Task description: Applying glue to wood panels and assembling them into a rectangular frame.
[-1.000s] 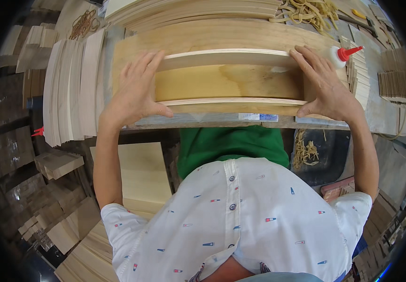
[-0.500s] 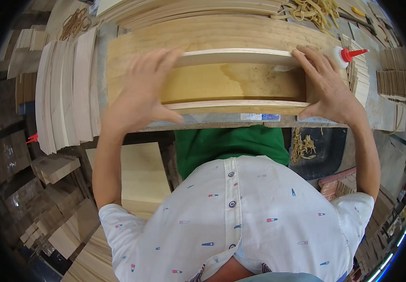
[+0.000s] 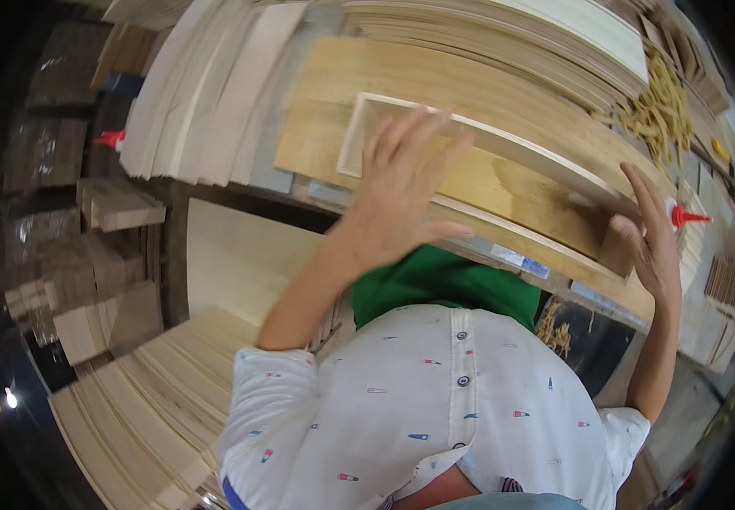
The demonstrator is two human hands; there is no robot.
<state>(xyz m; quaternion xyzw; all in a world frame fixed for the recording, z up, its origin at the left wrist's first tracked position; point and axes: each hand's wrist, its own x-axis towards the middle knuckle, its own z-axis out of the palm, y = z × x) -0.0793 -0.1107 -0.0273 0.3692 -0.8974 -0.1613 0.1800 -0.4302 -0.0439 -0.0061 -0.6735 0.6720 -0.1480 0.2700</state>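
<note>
A long, narrow rectangular wooden frame (image 3: 522,235) lies on a wide, pale wooden board (image 3: 320,85) on the workbench, its right end angled nearer to me. Over the frame's left part is my left hand (image 3: 401,191), slightly blurred, with fingers spread and nothing in it. It covers part of the front rail; whether it touches the wood I cannot tell. At the frame's right end, my right hand (image 3: 652,234) is raised with its fingers apart, holding nothing. Just beyond it shows the red nozzle of a white glue bottle (image 3: 689,218), its body partly hidden.
Stacked thin wooden strips (image 3: 206,93) stand at the bench's left, beside another red nozzle (image 3: 110,138). Long boards (image 3: 503,51) are piled behind. Tan elastic bands (image 3: 661,115) lie at the back right. Lower left are more wooden slats (image 3: 142,408).
The view has turned, so the bench now slants down to the right. Both hands have come off their grip on the frame's two ends, and their fingers have spread.
</note>
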